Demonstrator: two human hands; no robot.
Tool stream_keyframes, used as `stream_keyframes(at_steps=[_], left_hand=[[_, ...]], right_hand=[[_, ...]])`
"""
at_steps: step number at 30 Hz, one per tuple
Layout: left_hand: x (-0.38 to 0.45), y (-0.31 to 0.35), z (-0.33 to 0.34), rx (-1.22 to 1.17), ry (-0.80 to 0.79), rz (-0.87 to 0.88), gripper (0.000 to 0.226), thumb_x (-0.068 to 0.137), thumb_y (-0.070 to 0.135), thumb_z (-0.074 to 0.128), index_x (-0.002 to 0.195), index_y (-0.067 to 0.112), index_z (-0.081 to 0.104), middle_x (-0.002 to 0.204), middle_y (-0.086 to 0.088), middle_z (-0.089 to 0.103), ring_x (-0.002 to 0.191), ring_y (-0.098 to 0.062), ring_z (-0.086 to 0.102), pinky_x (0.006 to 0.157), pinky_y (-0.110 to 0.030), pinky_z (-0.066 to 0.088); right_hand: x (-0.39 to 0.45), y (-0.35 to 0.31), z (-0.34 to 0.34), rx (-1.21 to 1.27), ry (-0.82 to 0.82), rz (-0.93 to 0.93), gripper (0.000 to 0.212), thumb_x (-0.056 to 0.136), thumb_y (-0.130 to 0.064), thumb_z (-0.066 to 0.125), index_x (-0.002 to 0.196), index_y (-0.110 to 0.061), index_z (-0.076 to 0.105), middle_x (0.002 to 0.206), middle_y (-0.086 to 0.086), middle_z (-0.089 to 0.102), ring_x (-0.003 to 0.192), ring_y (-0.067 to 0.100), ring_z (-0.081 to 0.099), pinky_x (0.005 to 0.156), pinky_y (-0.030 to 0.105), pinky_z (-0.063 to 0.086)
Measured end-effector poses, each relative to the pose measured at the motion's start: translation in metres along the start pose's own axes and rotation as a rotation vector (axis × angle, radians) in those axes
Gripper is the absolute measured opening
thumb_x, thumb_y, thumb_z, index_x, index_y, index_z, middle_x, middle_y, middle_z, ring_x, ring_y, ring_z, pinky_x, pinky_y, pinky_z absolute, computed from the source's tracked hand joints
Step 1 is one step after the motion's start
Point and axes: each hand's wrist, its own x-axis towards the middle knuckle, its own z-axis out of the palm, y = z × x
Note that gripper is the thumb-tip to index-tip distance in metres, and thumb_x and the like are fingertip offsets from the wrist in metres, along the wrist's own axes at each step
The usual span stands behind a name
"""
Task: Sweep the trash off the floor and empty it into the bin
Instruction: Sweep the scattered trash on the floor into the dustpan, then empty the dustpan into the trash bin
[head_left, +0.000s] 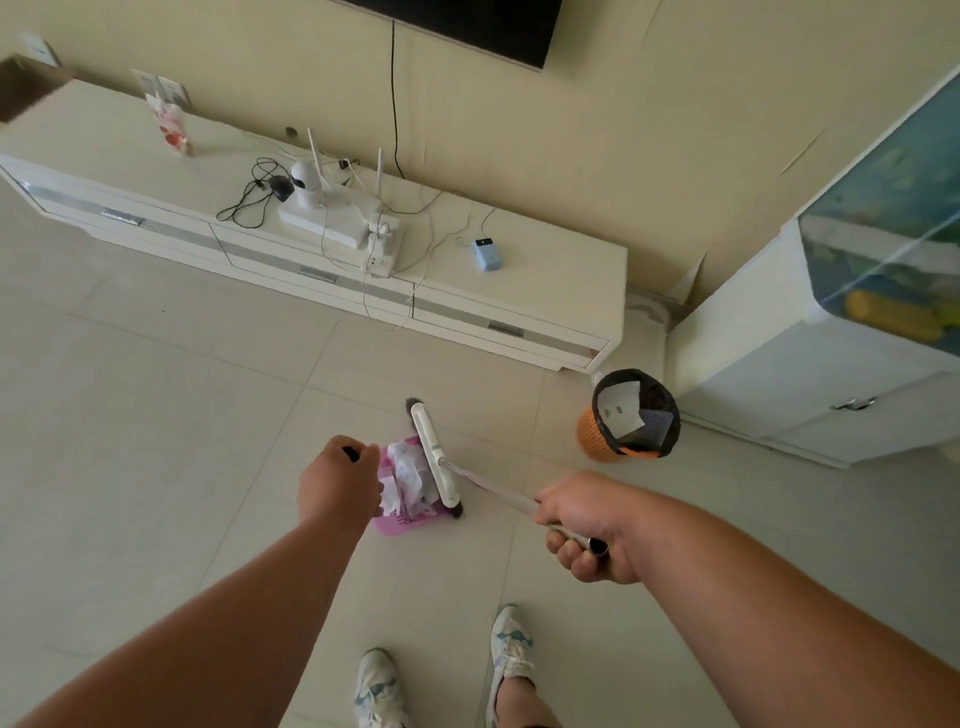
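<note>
Now the left hand (340, 480) is closed tight around the dark top of a handle, and from how it sits over the pan this looks like the handle of the pink plastic dustpan (410, 514). The right hand (587, 525) is closed tight around the thin silver handle of the broom with the long white head and dark bristles (434, 457). Both hands are busy, so neither one is free.

Just past the left hand, the dustpan sits flat on the pale tiled floor (156, 415). Crumpled white paper trash (410, 475) is piled inside it. The broom head lies right along the open side of the dustpan, touching the paper. Its long side runs away from the person and toward the long white TV cabinet (519, 280).

The round orange basket bin with a black bag liner (631, 415) stands on the floor farther out and off to the right, near the right end of the TV cabinet and beside the white stand under the fish tank (769, 374). It stands upright with its mouth open to the top, and some paper is already inside.

So the trash seems gathered, and the tipping is not done yet. I think the dustpan has to go up and across to the right, over the broom, to reach the bin. The bin is on the right hand's side, but the left hand holds the pan. The paper is loose and piled high, so it could slide off if the pan tilts on the way.
</note>
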Motion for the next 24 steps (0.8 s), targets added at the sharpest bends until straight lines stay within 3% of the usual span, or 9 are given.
stream_keyframes(at_steps=[3,6,10,18,24], left_hand=[[-0.014,0.019,-0.004,0.063,-0.027,0.081,0.015,0.104,0.029,0.059,0.097,0.019,0.068,0.077,-0.012,0.082,0.058,-0.028,0.080,0.060,-0.042,0.067],[-0.025,0.044,-0.003,0.135,-0.061,0.162,0.015,0.101,0.031,0.057,0.093,0.023,0.067,0.074,-0.008,0.081,0.050,-0.026,0.079,0.069,-0.049,0.071],[-0.045,0.084,0.004,0.173,-0.079,0.246,0.015,0.100,0.028,0.057,0.092,0.021,0.068,0.069,-0.007,0.081,0.046,-0.026,0.078,0.074,-0.049,0.070],[-0.089,0.143,0.042,0.186,-0.108,0.369,0.015,0.100,0.027,0.057,0.092,0.020,0.067,0.068,-0.007,0.081,0.049,-0.026,0.078,0.076,-0.048,0.070],[-0.126,0.186,0.083,0.193,-0.119,0.428,0.016,0.097,0.024,0.054,0.093,0.018,0.068,0.064,-0.007,0.080,0.047,-0.024,0.078,0.075,-0.049,0.070]], right_hand=[[-0.025,0.016,-0.007,0.088,0.022,-0.010,0.037,0.101,-0.014,0.047,0.136,-0.012,0.057,0.063,0.004,0.049,0.043,0.009,0.038,0.033,0.017,0.029],[-0.052,0.034,-0.022,0.199,0.032,-0.032,0.038,0.101,-0.014,0.047,0.138,-0.012,0.057,0.059,0.003,0.050,0.040,0.009,0.038,0.032,0.017,0.030],[-0.080,0.048,-0.040,0.280,0.052,-0.073,0.036,0.100,-0.013,0.047,0.134,-0.012,0.058,0.059,0.003,0.049,0.040,0.009,0.037,0.032,0.017,0.029],[-0.110,0.070,-0.092,0.349,0.087,-0.117,0.006,0.099,-0.015,0.048,0.099,-0.011,0.053,0.064,0.004,0.049,0.042,0.010,0.037,0.032,0.017,0.029],[-0.121,0.103,-0.154,0.429,0.098,-0.172,0.033,0.096,-0.013,0.049,0.127,-0.006,0.057,0.062,0.005,0.050,0.043,0.010,0.037,0.033,0.017,0.029]])
